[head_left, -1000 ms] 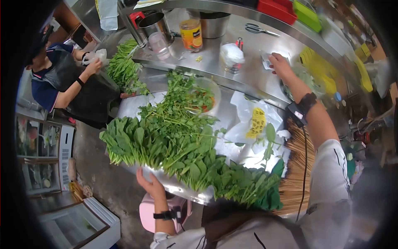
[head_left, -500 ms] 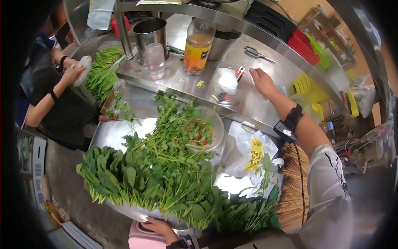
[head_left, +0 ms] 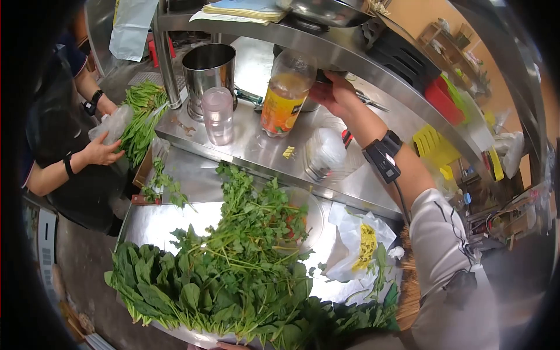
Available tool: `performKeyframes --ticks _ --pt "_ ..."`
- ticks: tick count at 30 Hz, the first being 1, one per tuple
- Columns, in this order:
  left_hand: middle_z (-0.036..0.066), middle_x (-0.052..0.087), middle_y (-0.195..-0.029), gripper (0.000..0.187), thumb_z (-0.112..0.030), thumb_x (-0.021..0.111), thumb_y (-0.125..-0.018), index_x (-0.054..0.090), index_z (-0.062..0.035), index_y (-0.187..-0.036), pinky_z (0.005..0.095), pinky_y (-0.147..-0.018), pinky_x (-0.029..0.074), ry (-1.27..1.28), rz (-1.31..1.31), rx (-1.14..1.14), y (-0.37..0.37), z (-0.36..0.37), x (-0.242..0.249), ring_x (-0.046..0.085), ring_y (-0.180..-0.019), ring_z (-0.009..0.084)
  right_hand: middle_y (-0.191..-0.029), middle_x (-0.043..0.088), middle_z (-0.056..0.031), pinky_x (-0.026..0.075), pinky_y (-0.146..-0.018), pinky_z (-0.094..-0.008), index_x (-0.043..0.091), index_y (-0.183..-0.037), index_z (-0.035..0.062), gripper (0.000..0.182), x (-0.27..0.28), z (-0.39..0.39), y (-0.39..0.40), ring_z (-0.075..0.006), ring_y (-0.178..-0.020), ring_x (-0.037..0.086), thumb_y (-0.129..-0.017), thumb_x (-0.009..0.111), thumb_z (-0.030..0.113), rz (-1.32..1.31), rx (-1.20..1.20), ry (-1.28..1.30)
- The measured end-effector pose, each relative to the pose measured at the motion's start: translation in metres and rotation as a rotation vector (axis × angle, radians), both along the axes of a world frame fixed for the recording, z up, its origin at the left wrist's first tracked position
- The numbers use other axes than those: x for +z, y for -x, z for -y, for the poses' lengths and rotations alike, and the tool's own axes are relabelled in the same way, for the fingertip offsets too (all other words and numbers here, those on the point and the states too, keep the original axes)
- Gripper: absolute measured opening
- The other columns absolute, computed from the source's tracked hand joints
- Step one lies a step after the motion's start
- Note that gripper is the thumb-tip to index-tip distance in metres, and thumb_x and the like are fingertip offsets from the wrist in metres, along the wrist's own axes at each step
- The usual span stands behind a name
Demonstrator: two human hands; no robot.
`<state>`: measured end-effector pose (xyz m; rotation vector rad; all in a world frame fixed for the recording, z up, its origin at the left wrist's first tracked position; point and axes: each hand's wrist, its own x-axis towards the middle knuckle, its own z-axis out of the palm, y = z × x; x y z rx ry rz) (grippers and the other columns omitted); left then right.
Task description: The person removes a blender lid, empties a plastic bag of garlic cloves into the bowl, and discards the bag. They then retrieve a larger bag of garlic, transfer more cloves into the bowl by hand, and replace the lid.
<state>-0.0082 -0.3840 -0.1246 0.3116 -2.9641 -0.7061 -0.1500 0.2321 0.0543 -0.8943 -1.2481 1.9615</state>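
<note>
One hand, the right (head_left: 332, 93), reaches under the steel shelf (head_left: 373, 55) just behind the orange juice bottle (head_left: 284, 96) standing on the steel surface (head_left: 245, 146); whether its fingers grip anything cannot be told. Only the fingertips of the left hand (head_left: 219, 346) show at the bottom edge, beneath the heap of spinach (head_left: 192, 291).

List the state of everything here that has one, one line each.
Juice bottle: upright, partly full of orange liquid.
Plastic cup: upright, looks empty.
Steel canister: upright, open top.
Right hand: reaching beside the juice bottle; grip unclear.
Left hand: barely visible at the bottom edge.
Leafy greens: piled loose.
</note>
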Motion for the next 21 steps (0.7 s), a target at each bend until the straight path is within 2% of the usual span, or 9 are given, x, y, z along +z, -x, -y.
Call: performKeyframes --ticks 2,5,8,12,13,15,17,20,21 --pt "0.034 0.033 -0.126 0.051 -0.016 0.041 -0.091 0.022 0.0134 -0.128 0.0437 -0.098 0.028 -0.108 0.059 0.059 0.004 -0.008 0.014 0.037 -0.114 0.0419 -0.089 0.057 -0.0182 0.054 -0.069 -0.0444 0.041 -0.111 0.0003 0.031 -0.009 -0.009 0.007 -0.0295 -0.078 0.062 -0.091 0.043 0.024 -0.14 -0.038 0.059" --pt "0.036 0.032 -0.127 0.052 -0.02 0.04 -0.092 0.023 0.0139 -0.128 0.0438 -0.098 0.029 0.202 0.305 0.059 -0.006 0.02 -0.026 0.037 -0.115 0.0421 -0.088 0.057 -0.0144 0.052 -0.07 -0.0484 0.045 -0.108 0.0043 0.025 -0.011 -0.015 0.001 -0.0263 -0.077 0.061 -0.092 0.041 0.023 -0.219 -0.146 0.056" --pt "0.037 0.035 -0.124 0.053 -0.023 0.039 -0.092 0.027 0.0138 -0.127 0.0448 -0.098 0.03 0.068 0.226 0.056 0.003 -0.008 0.014 0.038 -0.114 0.0429 -0.1 0.057 -0.0113 0.048 -0.083 -0.0518 0.048 -0.109 0.0082 0.025 0.001 -0.03 -0.033 -0.0294 -0.087 0.059 -0.093 0.039 0.026 -0.088 -0.188 -0.036" --pt "0.036 0.039 -0.121 0.051 -0.024 0.039 -0.092 0.03 0.0136 -0.125 0.0448 -0.095 0.033 0.047 0.092 0.088 0.001 -0.004 -0.004 0.041 -0.11 0.0433 -0.098 0.057 -0.0108 0.048 -0.082 -0.0529 0.051 -0.106 0.008 0.023 0.005 -0.07 -0.089 -0.0275 -0.082 0.06 -0.091 0.045 0.025 -0.102 -0.133 -0.106" --pt "0.035 0.039 -0.121 0.05 -0.024 0.039 -0.092 0.03 0.0135 -0.125 0.0448 -0.095 0.033 0.012 0.089 0.099 0.001 -0.003 -0.008 0.042 -0.11 0.0434 -0.099 0.056 -0.0106 0.051 -0.079 -0.0504 0.051 -0.107 0.0084 0.025 0.005 -0.08 -0.103 -0.0284 -0.082 0.061 -0.09 0.048 0.026 -0.131 -0.135 -0.068" --pt "0.035 0.04 -0.12 0.05 -0.023 0.039 -0.092 0.03 0.0134 -0.124 0.0443 -0.094 0.034 0.025 0.077 0.085 0.0 -0.001 -0.008 0.042 -0.109 0.043 -0.101 0.056 -0.0105 0.053 -0.076 -0.047 0.051 -0.108 0.0092 0.027 0.002 -0.087 -0.134 -0.0287 -0.086 0.06 -0.089 0.048 0.028 -0.006 -0.068 -0.573" --pt "0.034 0.04 -0.121 0.049 -0.023 0.04 -0.092 0.03 0.0134 -0.124 0.0434 -0.093 0.034 0.106 0.051 0.049 -0.003 -0.003 -0.007 0.042 -0.109 0.0421 -0.104 0.055 -0.0111 0.056 -0.072 -0.0402 0.051 -0.11 0.01 0.028 0.029 -0.065 -0.148 -0.0283 -0.091 0.059 -0.09 0.048 0.03 -0.196 -0.179 -0.205" --pt "0.034 0.041 -0.12 0.048 -0.022 0.041 -0.091 0.033 0.0138 -0.122 0.0439 -0.093 0.034 -0.076 0.072 0.05 -0.004 -0.002 -0.002 0.043 -0.109 0.0419 -0.112 0.055 -0.0079 0.053 -0.08 -0.0449 0.047 -0.114 0.015 0.029 0.034 -0.065 -0.17 -0.0258 -0.104 0.055 -0.091 0.043 0.032 -0.211 -0.255 -0.208" --pt "0.033 0.042 -0.118 0.047 -0.022 0.042 -0.091 0.034 0.0142 -0.121 0.044 -0.093 0.034 0.311 -0.006 -0.116 -0.01 0.014 -0.022 0.043 -0.108 0.0418 -0.111 0.055 -0.0079 0.053 -0.08 -0.0449 0.048 -0.113 0.0152 0.028 0.037 -0.057 -0.174 -0.0258 -0.101 0.055 -0.091 0.044 0.032 -0.249 -0.278 -0.184"
